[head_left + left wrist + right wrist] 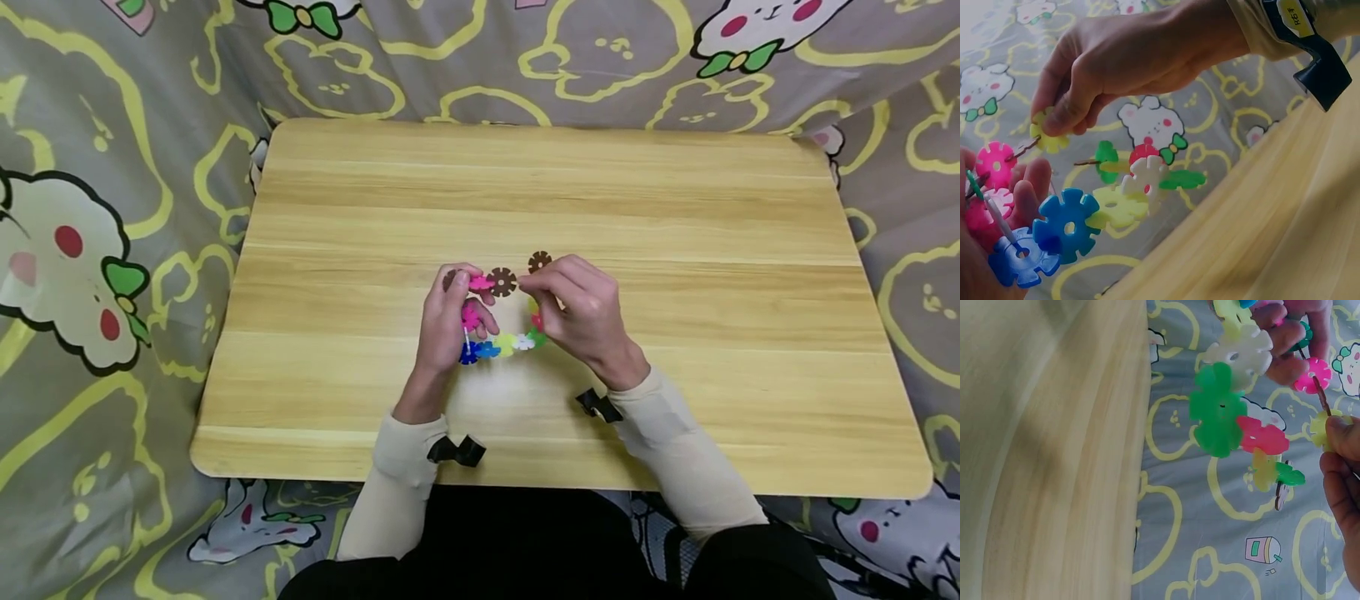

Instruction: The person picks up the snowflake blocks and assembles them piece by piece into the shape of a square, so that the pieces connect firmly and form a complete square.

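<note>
Notched plastic snowflake discs are slotted together in a curved chain between the hands, above the table. My left hand (442,321) holds one end, its fingers curled about a pink disc (480,283) and neighbouring pieces. My right hand (585,321) pinches a yellow disc (1054,140) between thumb and fingers. That disc meets the edge of a brown disc (502,282), which joins the pink one. Below hang a dark blue disc (1022,256), a lighter blue disc (1069,225), a white disc (1238,356) and a green disc (1217,412). Another brown disc (540,262) ends the far side.
The wooden table (360,225) has rounded corners and lies under both hands. A grey patterned curtain (480,58) surrounds it at the back and sides. A black wrist mount (457,451) sits on the left sleeve, another black mount (598,406) on the right.
</note>
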Demonstrator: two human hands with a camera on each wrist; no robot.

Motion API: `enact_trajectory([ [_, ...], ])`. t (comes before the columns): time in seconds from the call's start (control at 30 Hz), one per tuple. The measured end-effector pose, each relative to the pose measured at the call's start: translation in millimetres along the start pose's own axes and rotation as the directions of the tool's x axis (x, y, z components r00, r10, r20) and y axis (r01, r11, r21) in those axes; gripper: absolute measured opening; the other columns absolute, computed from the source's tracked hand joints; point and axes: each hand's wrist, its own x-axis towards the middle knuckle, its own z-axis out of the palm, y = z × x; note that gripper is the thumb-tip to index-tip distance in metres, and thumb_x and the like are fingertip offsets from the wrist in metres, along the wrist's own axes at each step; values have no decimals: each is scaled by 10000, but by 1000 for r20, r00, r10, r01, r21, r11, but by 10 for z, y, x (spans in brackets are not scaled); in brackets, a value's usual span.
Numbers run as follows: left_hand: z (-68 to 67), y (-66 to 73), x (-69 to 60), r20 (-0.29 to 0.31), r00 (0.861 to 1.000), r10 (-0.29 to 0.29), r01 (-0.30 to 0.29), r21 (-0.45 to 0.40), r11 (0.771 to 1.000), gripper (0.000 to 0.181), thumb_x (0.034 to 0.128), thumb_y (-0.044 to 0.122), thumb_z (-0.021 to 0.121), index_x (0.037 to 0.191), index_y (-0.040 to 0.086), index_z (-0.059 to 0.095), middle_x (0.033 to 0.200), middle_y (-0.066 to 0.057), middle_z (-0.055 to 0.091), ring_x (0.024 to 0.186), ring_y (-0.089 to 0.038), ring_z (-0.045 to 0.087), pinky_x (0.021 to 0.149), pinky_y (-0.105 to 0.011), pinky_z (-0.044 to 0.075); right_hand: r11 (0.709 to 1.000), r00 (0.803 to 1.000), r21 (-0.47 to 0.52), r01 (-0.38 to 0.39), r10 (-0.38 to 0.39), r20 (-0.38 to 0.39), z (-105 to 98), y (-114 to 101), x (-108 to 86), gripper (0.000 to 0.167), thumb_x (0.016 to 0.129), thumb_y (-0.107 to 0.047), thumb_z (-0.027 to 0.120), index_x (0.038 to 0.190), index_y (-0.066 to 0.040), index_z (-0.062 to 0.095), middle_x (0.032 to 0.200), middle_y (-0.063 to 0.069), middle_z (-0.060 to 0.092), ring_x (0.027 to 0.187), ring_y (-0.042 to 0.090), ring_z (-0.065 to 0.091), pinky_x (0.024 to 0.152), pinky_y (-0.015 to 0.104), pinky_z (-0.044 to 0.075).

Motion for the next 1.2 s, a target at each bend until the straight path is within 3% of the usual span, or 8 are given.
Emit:
enact_trajectory([
  [0.13, -2, 16, 3, -44, 999, 7, -6, 36, 999, 309, 1039, 249, 403, 1095, -25, 535, 827, 19, 645, 498, -99, 600, 425, -219, 479, 1000, 1000, 0, 6, -6, 10, 6, -5, 2, 62, 806, 52, 717, 806, -6, 739, 733, 108, 693, 674, 228, 651, 639, 316, 573],
  [0.33, -12, 45, 8, -48, 998, 42, -41, 32, 999, 280, 1046, 217, 394, 1182, -13, 479, 1015, -13, 629, 519, -105, 599, 444, -259, 515, 1000, 1000, 13, -5, 5, 18, 15, -11, 7, 70, 806, 60, 716, 807, -7, 738, 732, 105, 691, 675, 224, 648, 635, 315, 569],
  [0.43, -9, 51, 9, -47, 998, 51, -50, 33, 998, 245, 1034, 200, 424, 1144, -6, 499, 947, -1, 627, 499, -101, 586, 430, -238, 498, 1000, 1000, 20, -5, 5, 25, 16, -11, 6, 86, 813, 69, 699, 805, -7, 736, 732, 102, 690, 678, 222, 647, 640, 314, 570],
  [0.53, -2, 50, 14, -46, 997, 55, -54, 26, 998, 163, 979, 145, 542, 1065, 6, 539, 860, 2, 645, 499, -100, 591, 443, -221, 496, 1000, 1000, 22, -2, 2, 28, 15, -6, 3, 90, 817, 72, 689, 802, -3, 735, 727, 100, 686, 673, 219, 641, 637, 313, 568],
  [0.7, -3, 56, 17, -65, 996, 62, -58, 64, 996, 152, 867, 68, 696, 952, 27, 577, 880, 2, 690, 603, -91, 642, 480, -192, 476, 1000, 999, 16, 11, -12, 38, 13, 7, -1, 155, 815, 105, 636, 803, -8, 742, 732, 92, 695, 670, 216, 650, 641, 320, 577],
  [0.8, 0, 65, 16, -78, 995, 55, -48, 85, 995, 171, 844, 66, 723, 957, 28, 600, 833, 22, 693, 634, -89, 647, 463, -181, 435, 1000, 999, 14, 21, -21, 44, 11, 13, -3, 197, 812, 123, 605, 808, -14, 747, 732, 87, 701, 662, 212, 656, 639, 318, 581],
  [1.03, 27, 59, 21, -90, 996, 6, -3, 36, 999, 189, 830, 13, 723, 980, -20, 612, 714, 79, 685, 601, -71, 629, 444, -165, 423, 999, 999, 23, 31, -31, 28, 15, 14, -20, 250, 801, 159, 562, 797, -11, 745, 723, 88, 699, 647, 211, 659, 626, 301, 580],
  [1.2, 51, 49, 12, -111, 994, -14, 14, 3, 1000, 198, 802, -25, 740, 956, -10, 615, 762, 35, 688, 632, -87, 643, 532, -166, 509, 999, 999, 4, 48, -48, 11, 33, 5, -46, 252, 786, 159, 551, 784, -10, 738, 713, 88, 691, 644, 214, 655, 623, 297, 581],
])
